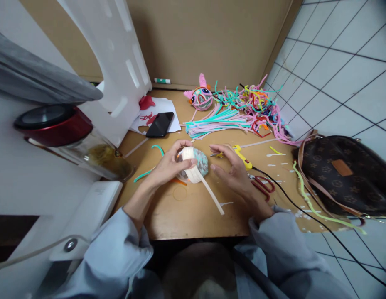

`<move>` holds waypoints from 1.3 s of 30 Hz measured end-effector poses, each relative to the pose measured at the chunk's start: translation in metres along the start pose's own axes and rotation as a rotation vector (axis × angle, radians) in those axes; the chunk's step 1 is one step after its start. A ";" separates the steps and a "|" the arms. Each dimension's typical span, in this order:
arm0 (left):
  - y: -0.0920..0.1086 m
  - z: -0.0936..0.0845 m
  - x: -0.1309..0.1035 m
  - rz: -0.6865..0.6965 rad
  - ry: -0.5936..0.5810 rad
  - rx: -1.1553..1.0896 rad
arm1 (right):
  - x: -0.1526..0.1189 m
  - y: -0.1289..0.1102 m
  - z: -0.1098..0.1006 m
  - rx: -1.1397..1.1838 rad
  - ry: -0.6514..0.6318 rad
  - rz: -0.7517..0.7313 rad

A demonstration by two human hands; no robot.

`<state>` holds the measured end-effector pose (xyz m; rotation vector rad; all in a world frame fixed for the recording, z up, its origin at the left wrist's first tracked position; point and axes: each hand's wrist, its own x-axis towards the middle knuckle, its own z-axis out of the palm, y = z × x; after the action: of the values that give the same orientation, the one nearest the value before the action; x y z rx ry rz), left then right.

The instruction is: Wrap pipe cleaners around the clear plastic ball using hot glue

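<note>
My left hand [172, 164] grips a round ball [201, 161] wrapped in pipe cleaners. A cream band covers its near-left side, and mint green shows on the right. From the band a loose cream pipe cleaner [213, 195] sticks out toward the table's front edge. Just right of the ball, my right hand [228, 166] is apart from it, thumb and fingers spread with nothing between them. Beyond those fingers lies a yellow glue gun [242, 158], its nozzle partly hidden. Red-handled scissors [264, 185] rest beside my right wrist, and a teal pipe cleaner [143, 176] by my left.
Bundled pink and mint pipe cleaners [217, 123], a tangled heap [252, 99] and a finished pink-eared ball figure [202, 97] sit at the back. A phone [161, 124] lies on paper. A glass bottle [99, 153] stands left, a brown handbag [345, 174] right. The glue gun's black cord [292, 201] trails right.
</note>
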<state>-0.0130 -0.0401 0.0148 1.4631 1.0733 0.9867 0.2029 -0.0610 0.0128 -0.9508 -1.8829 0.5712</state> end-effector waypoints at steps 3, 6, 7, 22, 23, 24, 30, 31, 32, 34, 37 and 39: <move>0.000 0.001 0.000 0.022 0.033 0.015 | 0.000 0.000 0.001 0.000 -0.015 -0.004; 0.000 0.001 0.000 0.056 0.065 0.033 | 0.001 0.001 0.002 0.011 -0.019 -0.029; 0.000 0.001 0.000 0.055 0.065 0.035 | 0.001 0.001 0.003 0.016 -0.022 -0.040; -0.005 0.000 0.002 0.050 0.024 -0.097 | -0.003 -0.003 0.011 -0.057 -0.148 -0.171; -0.005 0.000 0.001 0.051 0.030 -0.099 | -0.004 -0.003 0.012 -0.059 -0.147 -0.177; -0.004 0.001 0.001 0.051 0.035 -0.099 | -0.004 -0.003 0.012 -0.060 -0.145 -0.178; -0.005 0.001 0.002 0.072 0.032 -0.083 | -0.005 -0.001 0.015 -0.077 -0.147 -0.149; -0.006 0.000 0.002 0.070 0.029 -0.085 | -0.005 -0.001 0.015 -0.079 -0.148 -0.151; -0.006 0.000 0.002 0.066 0.024 -0.088 | -0.005 -0.001 0.015 -0.080 -0.147 -0.154; -0.007 0.000 0.001 0.060 0.016 -0.098 | -0.005 -0.002 0.015 -0.083 -0.137 -0.165; -0.005 0.000 0.000 0.059 0.020 -0.102 | -0.006 -0.004 0.015 -0.120 -0.075 -0.208; -0.004 0.000 0.000 0.053 0.022 -0.094 | -0.009 -0.004 0.016 -0.189 -0.023 -0.288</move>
<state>-0.0136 -0.0400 0.0110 1.4138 0.9948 1.0785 0.1896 -0.0704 0.0032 -0.7731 -2.0753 0.2358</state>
